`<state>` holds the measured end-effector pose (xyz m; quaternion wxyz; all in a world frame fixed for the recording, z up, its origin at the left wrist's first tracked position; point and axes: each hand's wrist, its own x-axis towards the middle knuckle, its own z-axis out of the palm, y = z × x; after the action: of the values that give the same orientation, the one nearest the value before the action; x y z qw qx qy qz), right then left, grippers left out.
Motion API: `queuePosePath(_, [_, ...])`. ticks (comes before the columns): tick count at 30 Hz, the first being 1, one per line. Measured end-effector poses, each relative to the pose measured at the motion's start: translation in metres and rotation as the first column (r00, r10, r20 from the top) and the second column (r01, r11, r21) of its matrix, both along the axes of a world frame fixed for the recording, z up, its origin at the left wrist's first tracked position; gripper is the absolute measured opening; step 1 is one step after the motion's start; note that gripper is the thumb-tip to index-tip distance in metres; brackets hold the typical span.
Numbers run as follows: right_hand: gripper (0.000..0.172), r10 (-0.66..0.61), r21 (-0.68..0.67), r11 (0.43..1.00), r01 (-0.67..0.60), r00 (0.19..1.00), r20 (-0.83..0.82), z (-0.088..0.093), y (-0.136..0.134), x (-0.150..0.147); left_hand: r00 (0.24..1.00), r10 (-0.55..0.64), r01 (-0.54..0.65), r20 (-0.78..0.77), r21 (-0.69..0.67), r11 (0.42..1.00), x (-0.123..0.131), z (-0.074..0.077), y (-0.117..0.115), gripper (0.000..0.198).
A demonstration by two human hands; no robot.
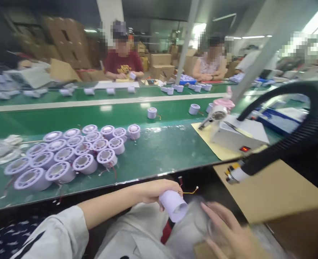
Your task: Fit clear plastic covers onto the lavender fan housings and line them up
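My left hand [159, 190] is wrapped round a lilac cylindrical housing [173, 205], held over my lap with its open end tilted down to the right. Thin wires with a white connector stick out beyond the fingers. To the right of the housing is my right hand [226, 226], blurred by motion, its fingers apart around something transparent and greyish that is too smeared to make out. On the green bench [159, 154] at the left stand several similar lilac housings [85, 163], grouped in rows with wires trailing.
A grey box device [240, 135] with a red display sits at the right, beneath a black flexible hose [283, 140]. Cardboard [277, 190] lies below it. Single housings [151, 113] stand on the green belt [67, 120]. Two people sit across it.
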<state>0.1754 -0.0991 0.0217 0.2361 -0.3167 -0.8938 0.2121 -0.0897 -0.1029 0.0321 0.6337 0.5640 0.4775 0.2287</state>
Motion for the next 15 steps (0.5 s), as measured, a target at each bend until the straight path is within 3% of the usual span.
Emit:
queuePosePath(2, [0.048,-0.078,0.209,0.976,0.065,0.995,0.055,0.002,-0.006,-0.012,0.994,-0.109,0.108,0.006,0.028,0.994,0.013,0.002,-0.004,0.024])
queuePosePath(4, [0.039,-0.139,0.235,0.966,0.106,0.982,0.130,0.005,-0.008,-0.023,0.983,-0.162,0.176,-0.087,0.186,0.967,0.017,0.008,-0.007,0.020])
queuePosePath(7, [0.019,-0.082,-0.078,0.993,0.091,0.991,0.105,0.015,-0.012,-0.032,0.974,-0.087,0.164,-0.211,0.385,0.908,0.017,0.014,-0.010,0.020])
queuePosePath(9, [0.007,-0.085,-0.340,0.937,0.080,0.996,0.002,0.022,-0.017,-0.032,0.981,0.005,0.073,-0.193,0.398,0.915,0.017,0.011,-0.013,0.022])
queuePosePath(12, [0.029,-0.215,-0.524,0.843,0.124,0.969,-0.117,0.027,-0.022,-0.032,0.985,0.103,-0.034,-0.139,0.431,0.902,0.020,-0.001,-0.017,0.051])
queuePosePath(15, [0.035,-0.360,-0.599,0.780,0.180,0.912,-0.195,0.025,-0.021,-0.030,0.991,0.080,-0.015,-0.107,0.505,0.863,0.021,-0.014,-0.020,0.068])
